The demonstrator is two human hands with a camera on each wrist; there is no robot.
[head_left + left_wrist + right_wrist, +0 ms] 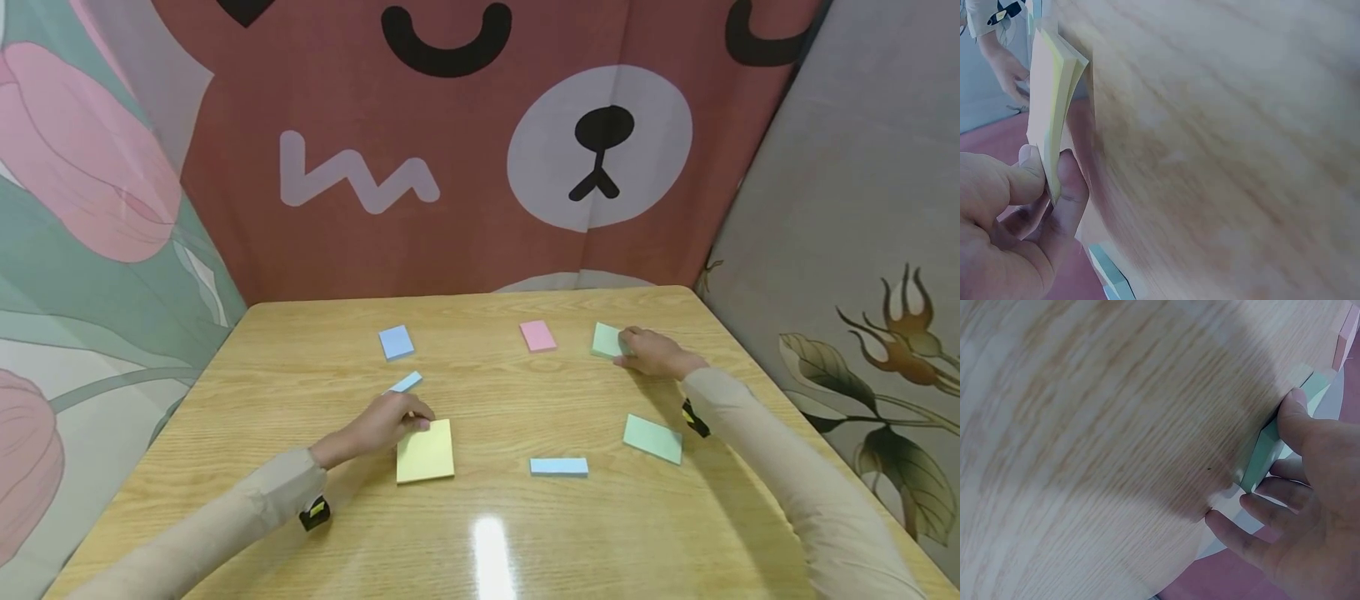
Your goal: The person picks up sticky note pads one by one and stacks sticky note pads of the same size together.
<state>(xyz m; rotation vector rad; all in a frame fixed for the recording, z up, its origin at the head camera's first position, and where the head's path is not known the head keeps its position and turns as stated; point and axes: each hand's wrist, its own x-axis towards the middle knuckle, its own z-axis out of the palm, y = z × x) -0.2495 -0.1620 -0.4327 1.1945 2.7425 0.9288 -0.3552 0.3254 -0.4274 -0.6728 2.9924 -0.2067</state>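
Observation:
My left hand (385,422) pinches a square yellow sticky note pad (426,454) by its back left corner, thumb on top. The left wrist view shows the pad (1049,94) tilted between thumb and fingers, its lower sheets spreading apart. At the back right, my right hand (654,352) holds a pale green sticky note pad (606,340). Seen from the right wrist, the thumb is on one edge of this green pad (1266,453) and fingers are at its end. A narrow light blue pad (407,382) lies just behind my left hand, partly hidden by it.
A blue pad (396,342) and a pink pad (538,336) lie toward the back of the wooden table (480,400). Nearer the front are a narrow light blue pad (558,467) and a second green pad (652,439). Printed cloths (465,242) hang around the table.

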